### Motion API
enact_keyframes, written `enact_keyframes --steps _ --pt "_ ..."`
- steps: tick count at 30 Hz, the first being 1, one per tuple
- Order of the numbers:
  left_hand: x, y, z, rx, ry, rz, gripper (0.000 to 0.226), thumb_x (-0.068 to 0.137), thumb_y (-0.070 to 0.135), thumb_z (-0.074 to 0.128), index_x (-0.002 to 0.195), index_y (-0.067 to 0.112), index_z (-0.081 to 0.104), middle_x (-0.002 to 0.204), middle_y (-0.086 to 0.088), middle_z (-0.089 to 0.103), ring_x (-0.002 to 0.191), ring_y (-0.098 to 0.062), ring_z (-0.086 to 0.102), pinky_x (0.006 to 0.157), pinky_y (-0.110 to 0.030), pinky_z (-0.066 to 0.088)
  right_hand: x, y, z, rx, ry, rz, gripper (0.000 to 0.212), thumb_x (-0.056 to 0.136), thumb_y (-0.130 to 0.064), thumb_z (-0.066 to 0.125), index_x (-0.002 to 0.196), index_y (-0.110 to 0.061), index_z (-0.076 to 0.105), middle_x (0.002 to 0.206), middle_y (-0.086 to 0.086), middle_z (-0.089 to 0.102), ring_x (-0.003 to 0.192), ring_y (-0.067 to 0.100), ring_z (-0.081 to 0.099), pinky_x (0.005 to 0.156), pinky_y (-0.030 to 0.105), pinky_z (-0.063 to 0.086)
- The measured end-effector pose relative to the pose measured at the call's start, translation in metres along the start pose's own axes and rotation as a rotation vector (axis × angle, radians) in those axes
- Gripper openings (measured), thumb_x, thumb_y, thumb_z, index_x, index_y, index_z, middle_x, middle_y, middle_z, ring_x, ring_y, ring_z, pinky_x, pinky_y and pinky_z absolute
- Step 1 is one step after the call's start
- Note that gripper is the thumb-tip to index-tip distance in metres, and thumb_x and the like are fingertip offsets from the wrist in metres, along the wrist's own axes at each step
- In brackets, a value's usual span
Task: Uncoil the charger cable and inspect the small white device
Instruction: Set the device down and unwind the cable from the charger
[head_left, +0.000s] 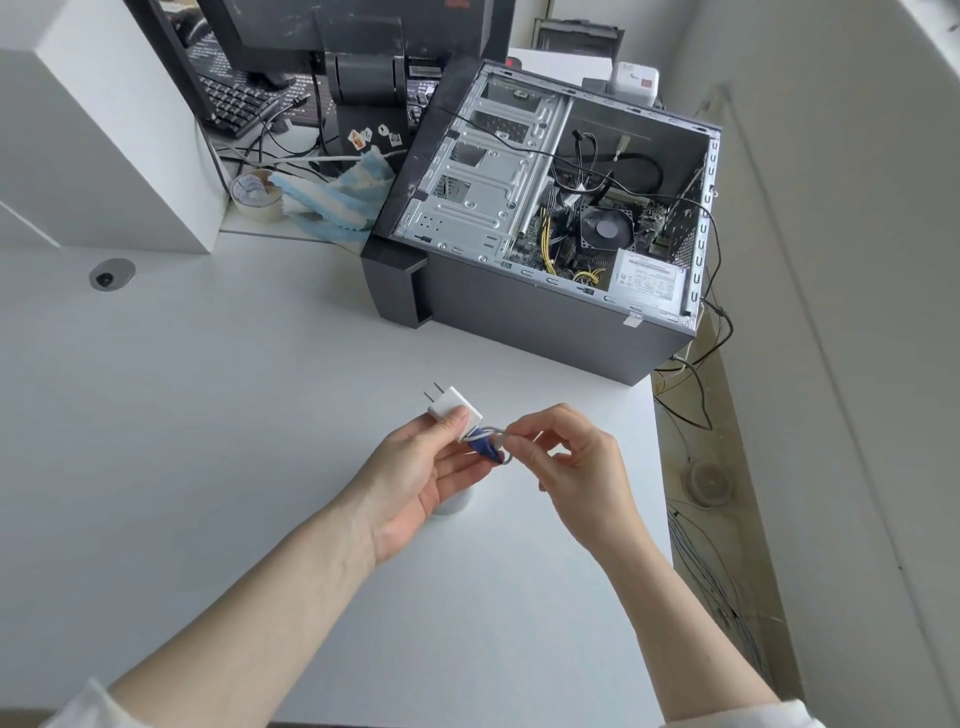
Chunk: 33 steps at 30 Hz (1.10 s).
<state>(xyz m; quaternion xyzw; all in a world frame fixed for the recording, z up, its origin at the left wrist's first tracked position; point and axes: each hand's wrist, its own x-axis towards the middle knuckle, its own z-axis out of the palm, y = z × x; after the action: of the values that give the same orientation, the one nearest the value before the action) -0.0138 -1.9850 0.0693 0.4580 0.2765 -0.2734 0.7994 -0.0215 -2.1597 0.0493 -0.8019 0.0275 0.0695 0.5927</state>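
The left hand (423, 467) holds a small white charger (455, 410) above the worktop (218, 395), thumb pressed on its top face and fingers beneath, its two metal prongs pointing up and away to the left; just beside it, the right hand (566, 467) pinches the grey cable (493, 435) between thumb and forefinger, where the cable sits bundled in a tight coil with a blue tie or band, close against the charger's body; the uncoiling step looks only just begun, the coil not yet loosened; the next move probably calls for the right grip to free the band and draw the cable out while the left steadies the charger; beyond the hands, an open computer case (545, 218) lies on its side, well apart.
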Motion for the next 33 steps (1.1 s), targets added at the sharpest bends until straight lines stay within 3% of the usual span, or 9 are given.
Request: enact_keyframes --steps 4,10,15,19,22,25,29,33 --pt "-0.001 0.001 -0.002 0.035 0.010 0.019 0.028 0.099 0.021 0.055 0.119 0.002 0.060 0.115 -0.024 0.072 0.104 -0.035 0.072 0.087 -0.032 0.059 0.000 0.000 0.001 -0.091 -0.025 -0.003 0.011 0.084 -0.023 0.080 0.081 -0.031 0.074 0.088 -0.007 0.068 0.073 0.010 0.056 0.062 0.019 0.042" --pt "-0.001 -0.001 -0.002 0.009 -0.003 0.023 0.020 0.098 0.021 0.056 0.109 0.005 0.061 0.103 -0.019 0.075 0.095 -0.031 0.074 0.088 -0.035 0.058 0.001 0.000 0.003 -0.134 -0.029 -0.029 0.014 0.084 -0.019 0.080 0.087 -0.032 0.076 0.085 -0.006 0.063 0.073 0.008 0.056 0.063 0.015 0.041" --pt "-0.001 -0.002 0.000 0.019 -0.003 0.006 0.016 0.099 0.023 0.055 0.100 0.010 0.062 0.102 -0.019 0.076 0.094 -0.030 0.075 0.089 -0.036 0.055 0.000 0.005 0.004 -0.106 0.017 -0.081 0.019 0.084 -0.014 0.080 0.086 -0.033 0.077 0.086 -0.008 0.064 0.071 0.018 0.059 0.055 0.029 0.047" --pt "0.001 -0.002 -0.001 0.010 0.012 -0.001 0.024 0.099 0.026 0.055 0.111 0.006 0.060 0.114 -0.025 0.072 0.099 -0.032 0.073 0.089 -0.035 0.057 -0.004 0.003 0.008 -0.095 0.054 -0.142 0.020 0.083 -0.009 0.080 0.081 -0.029 0.078 0.082 -0.007 0.064 0.066 0.019 0.059 0.052 0.032 0.046" --pt "0.001 -0.002 -0.003 -0.006 0.015 -0.005 0.026 0.099 0.025 0.055 0.113 0.004 0.059 0.110 -0.024 0.072 0.099 -0.032 0.073 0.088 -0.034 0.058 -0.003 0.003 0.009 -0.096 0.051 -0.131 0.022 0.083 -0.011 0.080 0.081 -0.033 0.076 0.083 -0.007 0.065 0.067 0.019 0.059 0.054 0.029 0.046" --pt "0.001 -0.002 -0.003 -0.036 0.029 -0.002 0.025 0.099 0.024 0.056 0.112 0.003 0.061 0.108 -0.022 0.072 0.094 -0.029 0.074 0.086 -0.034 0.059 -0.004 0.003 0.010 -0.089 0.049 -0.115 0.021 0.083 -0.012 0.080 0.080 -0.032 0.074 0.086 -0.006 0.064 0.069 0.020 0.059 0.052 0.037 0.049" --pt "0.001 -0.003 -0.001 -0.071 0.032 0.000 0.019 0.099 0.022 0.055 0.103 0.005 0.061 0.098 -0.017 0.074 0.088 -0.026 0.075 0.083 -0.033 0.060 -0.004 0.002 0.011 -0.044 0.046 -0.107 0.015 0.083 -0.007 0.079 0.082 -0.021 0.074 0.087 -0.006 0.062 0.069 0.019 0.060 0.046 0.035 0.051" --pt "-0.001 -0.002 -0.001 -0.061 0.000 -0.012 0.034 0.101 0.023 0.053 0.121 -0.004 0.057 0.112 -0.023 0.073 0.100 -0.030 0.073 0.084 -0.032 0.060 -0.004 0.001 0.009 0.139 0.030 -0.039 0.013 0.083 0.002 0.077 0.080 -0.010 0.073 0.084 0.000 0.065 0.065 0.019 0.063 0.048 0.030 0.053"
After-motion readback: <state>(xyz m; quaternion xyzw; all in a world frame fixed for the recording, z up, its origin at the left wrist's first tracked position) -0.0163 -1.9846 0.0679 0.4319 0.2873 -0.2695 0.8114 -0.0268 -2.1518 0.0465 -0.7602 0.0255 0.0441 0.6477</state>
